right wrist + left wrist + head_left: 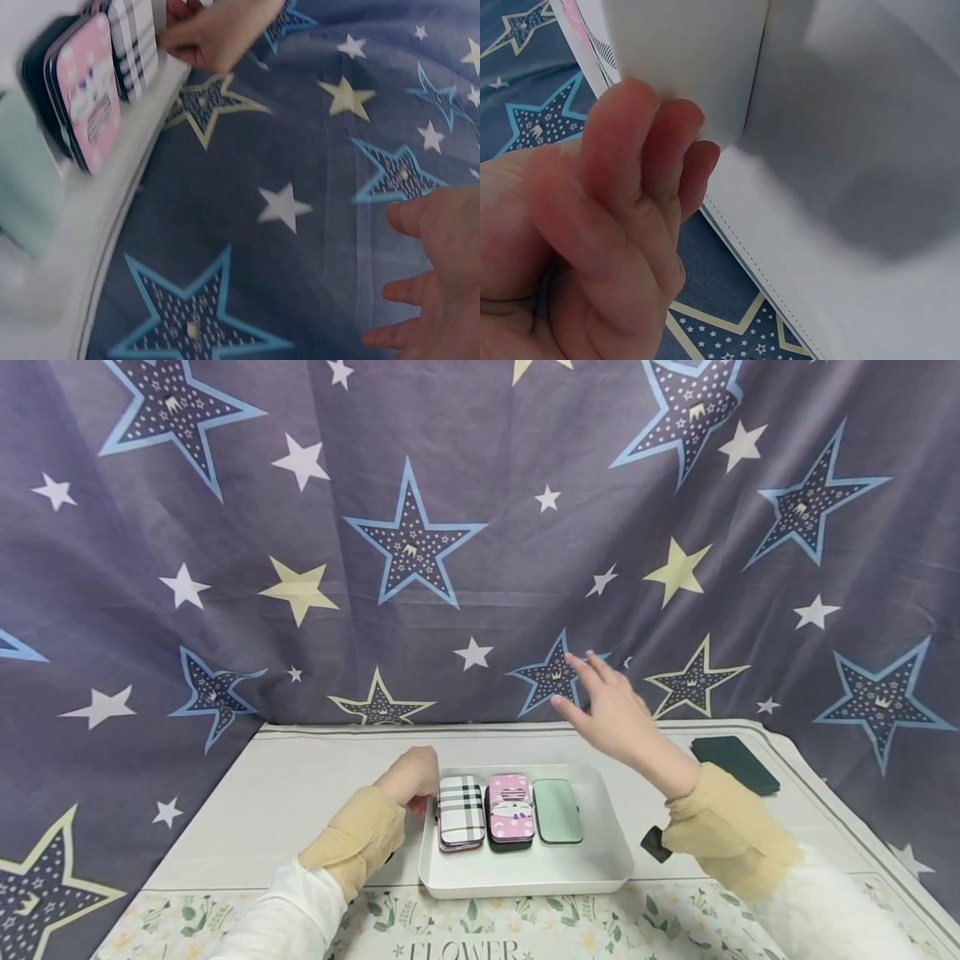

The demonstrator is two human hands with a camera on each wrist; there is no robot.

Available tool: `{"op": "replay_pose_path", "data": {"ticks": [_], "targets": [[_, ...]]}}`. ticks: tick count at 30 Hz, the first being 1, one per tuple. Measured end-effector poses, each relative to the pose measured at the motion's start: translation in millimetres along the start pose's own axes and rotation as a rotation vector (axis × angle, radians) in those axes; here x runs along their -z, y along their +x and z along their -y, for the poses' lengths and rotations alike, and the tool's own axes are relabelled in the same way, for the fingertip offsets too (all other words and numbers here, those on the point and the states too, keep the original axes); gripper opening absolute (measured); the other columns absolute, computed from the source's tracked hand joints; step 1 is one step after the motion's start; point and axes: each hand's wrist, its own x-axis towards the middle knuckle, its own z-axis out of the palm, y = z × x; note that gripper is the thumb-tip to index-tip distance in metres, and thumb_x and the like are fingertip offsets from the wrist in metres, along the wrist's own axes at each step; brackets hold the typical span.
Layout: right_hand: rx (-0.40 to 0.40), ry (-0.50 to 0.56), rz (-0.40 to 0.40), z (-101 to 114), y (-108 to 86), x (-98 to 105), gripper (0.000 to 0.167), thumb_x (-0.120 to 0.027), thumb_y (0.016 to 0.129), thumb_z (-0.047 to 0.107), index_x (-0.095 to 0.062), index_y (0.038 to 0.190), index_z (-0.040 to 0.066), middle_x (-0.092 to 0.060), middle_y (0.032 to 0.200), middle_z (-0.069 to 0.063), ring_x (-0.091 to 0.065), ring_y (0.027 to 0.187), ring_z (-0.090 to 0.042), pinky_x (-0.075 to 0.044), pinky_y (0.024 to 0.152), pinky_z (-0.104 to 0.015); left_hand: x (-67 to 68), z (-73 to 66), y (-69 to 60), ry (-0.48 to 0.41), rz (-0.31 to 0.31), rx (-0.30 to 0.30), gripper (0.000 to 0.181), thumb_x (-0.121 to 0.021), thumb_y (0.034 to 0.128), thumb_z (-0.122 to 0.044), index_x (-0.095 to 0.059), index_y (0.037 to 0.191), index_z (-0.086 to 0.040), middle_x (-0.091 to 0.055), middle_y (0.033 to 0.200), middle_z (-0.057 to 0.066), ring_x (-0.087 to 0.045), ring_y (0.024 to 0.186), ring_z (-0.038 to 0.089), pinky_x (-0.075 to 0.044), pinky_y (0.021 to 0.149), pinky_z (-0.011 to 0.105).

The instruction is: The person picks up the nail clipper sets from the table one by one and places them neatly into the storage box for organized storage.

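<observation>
A white shallow tray (525,883) holds several small rounded flat cases in a row. At its left lies a stack topped by a black-and-white plaid case (461,810). Beside that is a stack topped by a pink cartoon case (512,808), then a mint green case (557,811). My left hand (414,777) is at the tray's left side; in the left wrist view its bent fingers (671,142) touch the outer wall. My right hand (615,714) is raised behind the tray's right part, fingers spread and holding nothing.
A dark green flat object (735,765) lies at the table's back right. Behind the table hangs a star-patterned curtain (495,527). The table cover (337,793) has a floral band with lettering at the front.
</observation>
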Motion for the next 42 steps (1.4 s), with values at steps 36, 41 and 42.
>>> {"op": "replay_pose_path", "data": {"ticks": [36, 41, 42], "targets": [[-0.354, 0.033, -0.122, -176, 12.4, 33, 0.091, -0.041, 0.088, 0.065, 0.002, 0.152, 0.018, 0.030, 0.151, -0.018, 0.026, 0.133, -0.053, 0.005, 0.091, -0.086, -0.1, -1.0, -1.9, 0.034, 0.005, 0.003, 0.012, -0.057, 0.0716, 0.012, -0.060, 0.082, 0.017, -0.057, 0.042, 0.010, -0.053, 0.031, 0.013, -0.047, 0.032, 0.020], [-0.417, 0.014, -0.083, -202, 8.4, 32, 0.094, -0.036, 0.087, 0.069, 0.003, 0.151, 0.013, 0.023, 0.151, -0.025, 0.024, 0.131, -0.057, 0.006, 0.088, -0.087, -0.2, -1.3, -0.9, 0.048, 0.009, 0.012, 0.008, -0.056, 0.0729, 0.011, -0.060, 0.078, 0.015, -0.058, 0.043, 0.009, -0.053, 0.032, 0.013, -0.047, 0.032, 0.020], [-0.431, 0.014, -0.072, -206, 7.1, 32, 0.094, -0.035, 0.087, 0.069, 0.004, 0.151, 0.012, 0.023, 0.150, -0.026, 0.024, 0.130, -0.057, 0.006, 0.088, -0.087, -0.2, -1.4, -0.8, 0.050, 0.009, 0.013, 0.007, -0.057, 0.0732, 0.011, -0.060, 0.078, 0.015, -0.058, 0.043, 0.010, -0.053, 0.032, 0.013, -0.048, 0.032, 0.020]]}}
